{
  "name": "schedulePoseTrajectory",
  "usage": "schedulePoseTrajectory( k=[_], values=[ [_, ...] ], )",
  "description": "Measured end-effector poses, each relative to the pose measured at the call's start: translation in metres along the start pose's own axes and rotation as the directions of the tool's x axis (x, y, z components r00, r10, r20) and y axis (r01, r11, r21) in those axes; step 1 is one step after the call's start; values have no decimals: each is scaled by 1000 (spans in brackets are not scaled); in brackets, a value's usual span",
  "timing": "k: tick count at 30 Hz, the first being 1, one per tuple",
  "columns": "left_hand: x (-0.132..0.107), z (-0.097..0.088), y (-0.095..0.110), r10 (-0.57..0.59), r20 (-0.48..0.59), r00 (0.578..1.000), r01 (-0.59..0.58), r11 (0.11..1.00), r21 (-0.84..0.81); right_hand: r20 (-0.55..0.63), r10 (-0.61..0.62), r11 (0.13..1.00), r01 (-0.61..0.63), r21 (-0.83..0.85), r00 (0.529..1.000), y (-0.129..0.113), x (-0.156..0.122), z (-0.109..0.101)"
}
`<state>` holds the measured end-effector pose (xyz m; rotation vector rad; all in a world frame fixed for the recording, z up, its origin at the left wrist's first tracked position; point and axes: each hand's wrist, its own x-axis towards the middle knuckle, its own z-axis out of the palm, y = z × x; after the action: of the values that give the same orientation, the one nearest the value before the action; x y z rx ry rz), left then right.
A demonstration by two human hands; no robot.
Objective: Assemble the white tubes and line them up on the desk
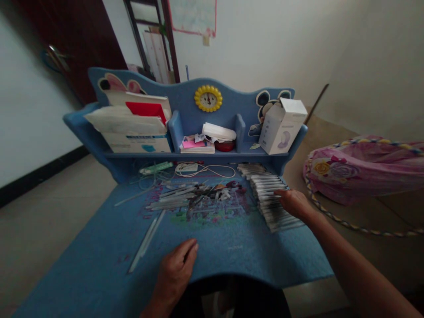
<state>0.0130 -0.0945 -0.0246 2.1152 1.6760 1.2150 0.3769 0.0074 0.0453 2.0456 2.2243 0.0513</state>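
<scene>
My right hand [294,204] is at the right side of the blue desk, its fingertips pinched at a long row of thin, clear pens [265,187]. It appears to hold the end of one pen in the row, though blur hides the exact grip. Closed and resting near the desk's front edge, my left hand [177,267] shows nothing sticking out of it. Mid-desk lies a loose pile of pen tubes and small dark and white parts [205,194]. Two clear tubes [147,240] lie apart, left of centre.
A blue shelf [142,154] runs along the back, bearing papers and a box [139,143], and a white box [283,126]. A white cord [212,168] and a green-white item [155,168] lie beneath. A pink cloth item [351,172] and striped hoop [347,226] stand right.
</scene>
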Motion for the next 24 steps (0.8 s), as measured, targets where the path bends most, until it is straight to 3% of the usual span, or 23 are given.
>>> schedulePoseTrajectory(
  k=[6,11,14,18,24],
  values=[
    [2,-4,6,-188,63,980,192,980,-60,-59,-3,1000,4,20,998,-8,-5,7],
    [1,-6,8,-228,106,968,237,968,-79,-182,-34,995,51,91,983,-28,-11,18],
    [1,-6,9,-234,128,964,248,964,-101,-223,-82,968,131,215,971,-51,-12,17],
    [2,-9,10,-252,151,956,271,954,-130,-171,-203,899,252,358,964,-96,-6,5],
    [1,-14,12,-271,182,945,302,937,-173,-49,-175,933,181,311,983,-154,18,-7]
  ],
)
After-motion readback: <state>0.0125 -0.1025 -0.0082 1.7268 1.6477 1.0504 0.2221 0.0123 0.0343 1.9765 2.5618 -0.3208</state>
